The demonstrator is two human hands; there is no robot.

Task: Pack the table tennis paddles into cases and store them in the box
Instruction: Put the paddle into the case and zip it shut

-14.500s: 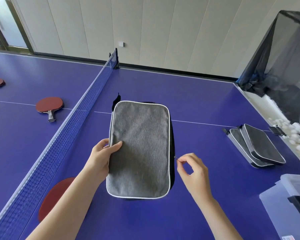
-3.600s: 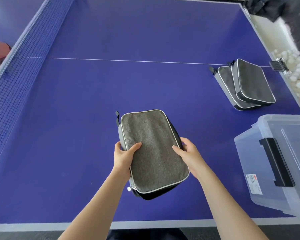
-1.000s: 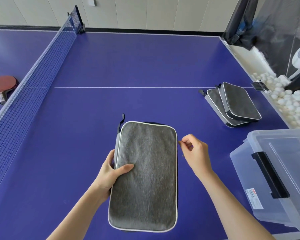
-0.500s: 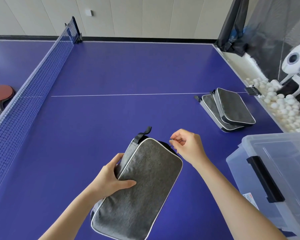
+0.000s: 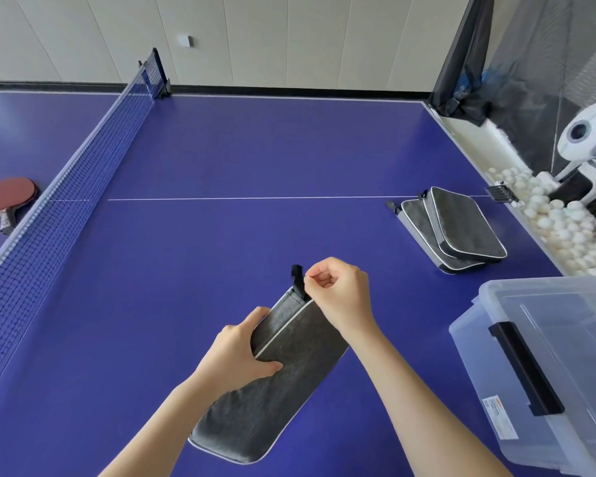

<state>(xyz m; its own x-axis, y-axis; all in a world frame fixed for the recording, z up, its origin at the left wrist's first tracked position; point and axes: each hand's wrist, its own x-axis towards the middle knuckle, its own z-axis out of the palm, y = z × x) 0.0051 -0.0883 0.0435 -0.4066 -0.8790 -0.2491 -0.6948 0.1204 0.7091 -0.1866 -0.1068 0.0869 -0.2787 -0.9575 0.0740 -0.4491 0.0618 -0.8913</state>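
The grey case is tipped up on its side over the near part of the blue table, and the left hand grips its long edge with the thumb on top and the fingers curled round it. The right hand pinches the tiny zip pull at the far end of the case, right by the black loop. Two more cases lie stacked off to the right, the clear box sits at the near right corner, white balls are piled past the right edge, and a red paddle lies beyond the net.
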